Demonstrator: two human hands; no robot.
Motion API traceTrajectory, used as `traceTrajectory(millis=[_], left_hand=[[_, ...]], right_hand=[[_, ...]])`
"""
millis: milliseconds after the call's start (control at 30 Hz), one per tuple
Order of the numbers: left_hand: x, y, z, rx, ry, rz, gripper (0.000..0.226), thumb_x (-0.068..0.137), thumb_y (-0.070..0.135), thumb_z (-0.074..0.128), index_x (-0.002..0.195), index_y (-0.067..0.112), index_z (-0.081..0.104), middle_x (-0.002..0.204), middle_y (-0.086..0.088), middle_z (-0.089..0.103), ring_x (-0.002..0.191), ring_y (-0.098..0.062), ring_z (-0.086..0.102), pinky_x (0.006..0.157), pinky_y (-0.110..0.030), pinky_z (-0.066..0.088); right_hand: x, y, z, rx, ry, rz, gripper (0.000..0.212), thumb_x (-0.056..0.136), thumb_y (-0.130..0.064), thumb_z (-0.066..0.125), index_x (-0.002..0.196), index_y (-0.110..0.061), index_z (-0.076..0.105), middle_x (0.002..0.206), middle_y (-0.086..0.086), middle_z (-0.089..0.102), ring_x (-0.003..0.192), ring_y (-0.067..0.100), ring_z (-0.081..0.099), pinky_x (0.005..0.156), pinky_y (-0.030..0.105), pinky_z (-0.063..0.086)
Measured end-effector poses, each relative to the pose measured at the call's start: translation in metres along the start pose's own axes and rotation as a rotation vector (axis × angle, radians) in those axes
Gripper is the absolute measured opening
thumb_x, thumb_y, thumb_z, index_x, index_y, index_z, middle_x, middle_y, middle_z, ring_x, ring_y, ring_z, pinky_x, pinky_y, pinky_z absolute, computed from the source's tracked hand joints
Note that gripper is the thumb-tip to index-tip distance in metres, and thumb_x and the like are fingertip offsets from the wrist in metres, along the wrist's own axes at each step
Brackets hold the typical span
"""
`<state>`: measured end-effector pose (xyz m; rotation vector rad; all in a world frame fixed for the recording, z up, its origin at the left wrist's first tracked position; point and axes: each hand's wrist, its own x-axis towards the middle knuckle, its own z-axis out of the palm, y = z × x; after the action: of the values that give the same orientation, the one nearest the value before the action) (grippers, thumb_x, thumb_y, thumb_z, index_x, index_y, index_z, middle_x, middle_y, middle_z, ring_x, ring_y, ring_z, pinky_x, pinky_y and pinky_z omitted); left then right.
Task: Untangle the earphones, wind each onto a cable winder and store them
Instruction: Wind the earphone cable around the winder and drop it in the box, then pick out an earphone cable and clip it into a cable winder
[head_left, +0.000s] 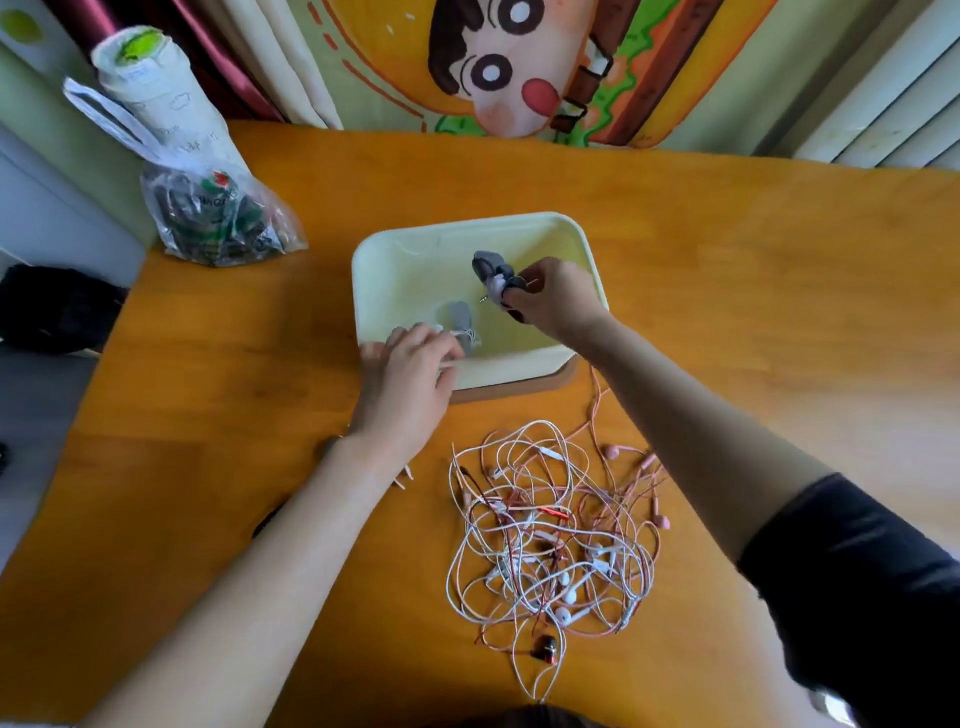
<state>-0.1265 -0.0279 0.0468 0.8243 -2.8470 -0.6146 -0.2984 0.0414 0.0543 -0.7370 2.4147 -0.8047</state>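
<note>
A pale yellow tray (415, 244) sits mid-table. Over its right half my right hand (553, 299) pinches a grey cable winder (491, 267) wound with a pink earphone, its plug sticking out. At the tray's near left edge my left hand (405, 374) rests on the rim, fingers touching a second grey winder (461, 319) wound with white cable that lies inside the tray. A tangled heap of white, pink and red earphones (550, 540) lies on the table in front of the tray.
The orange wooden table (727, 291) has a clear plastic bag (218, 218) of dark items at its far left corner, with a white bag behind it. A brown board shows under the tray's near edge. A dark object lies off the table's left side.
</note>
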Motion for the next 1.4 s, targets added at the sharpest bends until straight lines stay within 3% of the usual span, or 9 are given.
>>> traceTrajectory(millis=[133, 300, 467, 567, 767, 867, 1033, 1200, 1400], left_hand=[[0.002, -0.002, 0.002, -0.03, 0.007, 0.009, 0.008, 0.089, 0.009, 0.063, 0.092, 0.016, 0.065, 0.1, 0.001, 0.06, 0.099, -0.022, 0.053, 0.085, -0.036, 0.03], [0.006, -0.005, 0.003, -0.024, -0.003, 0.021, 0.01, 0.087, 0.009, 0.066, 0.09, 0.018, 0.065, 0.101, 0.0, 0.061, 0.099, -0.022, 0.056, 0.082, -0.035, 0.026], [0.005, -0.005, 0.003, -0.017, -0.004, 0.024, 0.009, 0.088, 0.012, 0.066, 0.093, 0.019, 0.067, 0.101, 0.001, 0.062, 0.1, -0.022, 0.056, 0.085, -0.036, 0.028], [0.006, -0.005, 0.002, -0.015, -0.003, 0.018, 0.009, 0.089, 0.013, 0.066, 0.096, 0.018, 0.067, 0.105, -0.001, 0.063, 0.103, -0.023, 0.055, 0.089, -0.037, 0.028], [0.005, -0.003, -0.001, 0.024, -0.021, 0.013, 0.01, 0.092, 0.017, 0.061, 0.101, 0.019, 0.066, 0.108, 0.001, 0.06, 0.106, -0.022, 0.053, 0.095, -0.041, 0.029], [0.003, 0.001, -0.002, 0.067, -0.037, 0.027, 0.019, 0.094, 0.013, 0.056, 0.109, 0.019, 0.064, 0.112, -0.002, 0.058, 0.111, -0.023, 0.051, 0.101, -0.044, 0.03], [-0.022, 0.012, 0.001, 0.025, 0.214, 0.155, 0.027, 0.074, -0.01, 0.066, 0.094, 0.008, 0.067, 0.092, -0.011, 0.06, 0.089, -0.029, 0.059, 0.077, -0.041, 0.044], [-0.072, 0.013, 0.031, -0.06, 0.028, 0.089, 0.025, 0.081, -0.004, 0.065, 0.101, 0.011, 0.066, 0.1, -0.005, 0.06, 0.093, -0.024, 0.058, 0.078, -0.028, 0.041], [-0.104, 0.008, 0.08, 0.023, -0.425, -0.126, 0.043, 0.097, 0.034, 0.049, 0.138, 0.025, 0.039, 0.138, 0.004, 0.039, 0.127, -0.014, 0.04, 0.106, -0.033, 0.03]], right_hand=[[0.035, 0.001, 0.018, -0.223, -0.14, 0.093, 0.039, 0.091, -0.035, 0.054, 0.066, -0.005, 0.054, 0.056, 0.006, 0.043, 0.052, 0.02, 0.042, 0.031, 0.013, 0.026], [0.055, 0.003, 0.042, -0.35, -0.25, 0.113, 0.046, 0.092, -0.034, 0.054, 0.057, -0.009, 0.036, 0.059, 0.003, 0.042, 0.049, 0.012, 0.039, 0.023, 0.011, 0.025], [0.054, 0.001, 0.051, -0.407, -0.412, 0.136, 0.018, 0.091, -0.012, 0.057, 0.078, -0.006, 0.047, 0.081, 0.008, 0.05, 0.071, 0.022, 0.051, 0.043, 0.019, 0.036], [0.053, 0.001, 0.052, -0.438, -0.41, 0.107, 0.026, 0.093, -0.009, 0.05, 0.068, -0.006, 0.044, 0.069, 0.004, 0.044, 0.063, 0.021, 0.047, 0.039, 0.018, 0.036], [0.032, -0.005, 0.032, -0.339, -0.249, -0.046, 0.028, 0.092, -0.01, 0.047, 0.064, -0.007, 0.045, 0.067, 0.006, 0.048, 0.071, 0.029, 0.047, 0.051, 0.027, 0.034], [0.004, -0.007, 0.021, -0.182, -0.031, -0.244, 0.024, 0.09, -0.002, 0.046, 0.111, -0.001, 0.058, 0.109, 0.015, 0.058, 0.096, 0.031, 0.057, 0.079, 0.032, 0.045], [-0.064, 0.025, 0.012, -0.038, 0.259, -0.607, 0.018, 0.092, -0.007, 0.05, 0.109, -0.004, 0.055, 0.103, 0.01, 0.056, 0.074, 0.019, 0.056, 0.06, 0.028, 0.046], [-0.108, 0.096, 0.027, -0.27, -0.06, -0.405, 0.029, 0.094, -0.015, 0.054, 0.122, -0.01, 0.051, 0.119, 0.007, 0.052, 0.097, 0.019, 0.059, 0.077, 0.036, 0.055], [-0.124, 0.123, 0.05, -0.375, -0.433, -0.11, 0.066, 0.09, -0.04, 0.056, 0.146, -0.022, 0.025, 0.145, 0.007, 0.03, 0.129, 0.023, 0.04, 0.11, 0.036, 0.035]])
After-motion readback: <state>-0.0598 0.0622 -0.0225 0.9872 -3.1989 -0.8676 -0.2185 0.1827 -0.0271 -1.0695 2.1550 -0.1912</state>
